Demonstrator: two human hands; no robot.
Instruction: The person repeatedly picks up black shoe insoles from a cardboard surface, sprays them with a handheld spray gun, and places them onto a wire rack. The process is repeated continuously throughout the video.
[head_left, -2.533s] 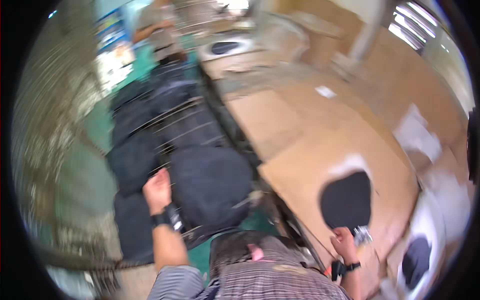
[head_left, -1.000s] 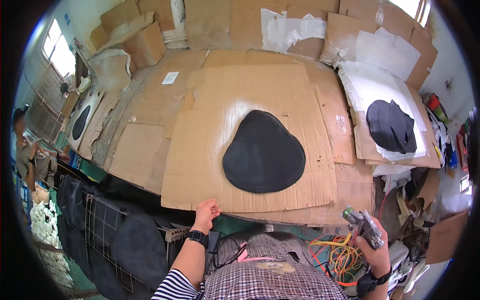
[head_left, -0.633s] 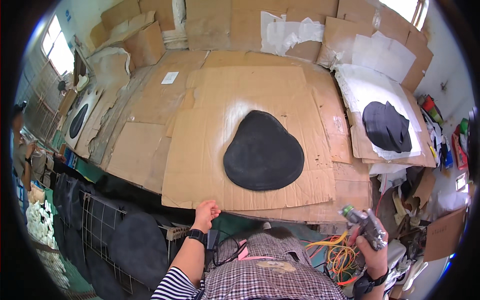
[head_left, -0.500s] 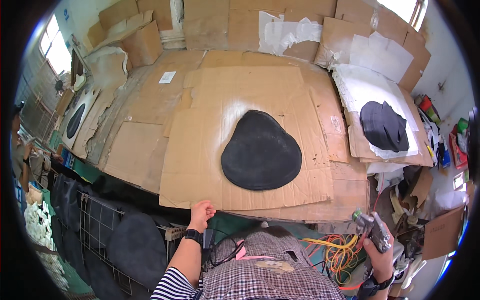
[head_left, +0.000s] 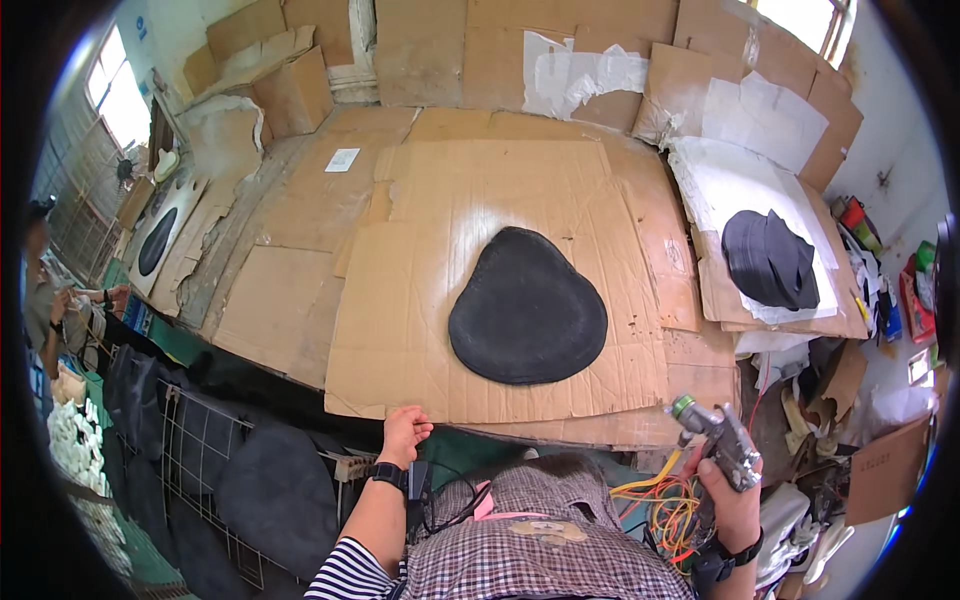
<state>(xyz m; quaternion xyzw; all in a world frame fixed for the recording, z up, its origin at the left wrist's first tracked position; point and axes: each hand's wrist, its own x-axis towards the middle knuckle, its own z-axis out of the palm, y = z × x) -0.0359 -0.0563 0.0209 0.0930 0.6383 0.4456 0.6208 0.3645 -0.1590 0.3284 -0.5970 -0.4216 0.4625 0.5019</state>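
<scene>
black pad [head_left: 527, 306] lies flat mid-table on a cardboard sheet [head_left: 420, 290], rounded teardrop shape, matte and evenly dark, no wet sheen or overspray that i can see on it, so spraying looks not yet begun. right hand [head_left: 733, 498] grips a spray gun [head_left: 717, 440] off the table edge, well apart from the pad. left hand [head_left: 404, 434] rests loosely curled on the sheet's near edge, holding nothing

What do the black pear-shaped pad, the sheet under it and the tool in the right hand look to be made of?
Black pad: matte, finely textured, probably foam or rubber; no shine.
Sheet: brown corrugated cardboard, creased, with whitish overspray around the pad.
Spray gun in the right hand: dull grey metal body, it seems, with a green cap.
</scene>
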